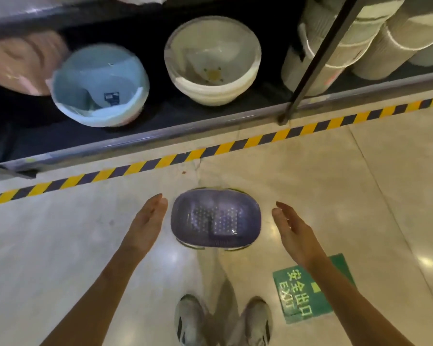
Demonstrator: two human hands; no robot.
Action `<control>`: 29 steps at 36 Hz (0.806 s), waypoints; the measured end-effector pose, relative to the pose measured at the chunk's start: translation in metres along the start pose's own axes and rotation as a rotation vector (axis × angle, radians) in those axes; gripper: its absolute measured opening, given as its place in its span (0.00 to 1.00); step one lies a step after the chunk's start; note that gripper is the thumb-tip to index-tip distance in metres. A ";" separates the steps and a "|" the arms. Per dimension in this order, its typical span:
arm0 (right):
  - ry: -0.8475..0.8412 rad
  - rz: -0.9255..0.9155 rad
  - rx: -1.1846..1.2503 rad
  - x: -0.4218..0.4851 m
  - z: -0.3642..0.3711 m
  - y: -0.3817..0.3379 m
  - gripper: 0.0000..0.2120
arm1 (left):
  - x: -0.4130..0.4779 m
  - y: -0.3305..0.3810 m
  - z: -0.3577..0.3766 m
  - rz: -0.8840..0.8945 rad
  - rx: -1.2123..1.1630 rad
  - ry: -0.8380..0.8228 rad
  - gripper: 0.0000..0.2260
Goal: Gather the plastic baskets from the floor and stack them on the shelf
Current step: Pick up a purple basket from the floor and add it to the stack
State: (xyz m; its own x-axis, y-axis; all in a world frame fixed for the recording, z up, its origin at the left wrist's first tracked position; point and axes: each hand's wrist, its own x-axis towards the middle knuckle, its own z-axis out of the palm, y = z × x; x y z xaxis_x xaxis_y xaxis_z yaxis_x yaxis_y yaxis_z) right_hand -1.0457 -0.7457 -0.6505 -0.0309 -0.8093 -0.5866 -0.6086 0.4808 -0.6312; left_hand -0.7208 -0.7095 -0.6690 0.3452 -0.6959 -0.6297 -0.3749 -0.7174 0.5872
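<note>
Bare floor (60,233) is lying open left and right of the purple basket (215,218), where the left hand (148,218) and right hand (290,226) are hovering apart from it, while on the far shelf (135,143) a blue basin (98,88), a white basin (211,63) and a black post (319,58) are taking up room.

The pale glossy floor (335,183) shows light glints. Yellow-black tape (210,150) crosses it far off. A green exit sticker (300,303) lies near right.

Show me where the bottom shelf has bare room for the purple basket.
Bare shelf lies at the front-left corner, before the blue basket, and between it and the white basket stack. Beige tubs crowd the right end; pink basins fill the far left.
</note>
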 end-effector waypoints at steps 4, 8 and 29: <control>-0.012 0.004 0.052 0.052 0.048 0.050 0.29 | 0.045 -0.041 0.036 -0.020 -0.072 0.040 0.23; -0.001 -0.037 0.106 0.096 0.086 0.093 0.37 | 0.086 -0.082 0.064 -0.033 -0.143 0.028 0.23; -0.072 -0.083 0.589 0.127 0.111 0.104 0.32 | 0.115 -0.110 0.079 -0.062 -0.609 -0.166 0.37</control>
State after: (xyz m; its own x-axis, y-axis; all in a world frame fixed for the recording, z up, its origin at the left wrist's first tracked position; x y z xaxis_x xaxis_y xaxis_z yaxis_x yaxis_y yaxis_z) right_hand -1.0246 -0.7611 -0.8476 0.0645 -0.8368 -0.5437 -0.0644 0.5402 -0.8391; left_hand -0.7077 -0.7083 -0.8461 0.1942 -0.6727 -0.7139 0.2156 -0.6807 0.7001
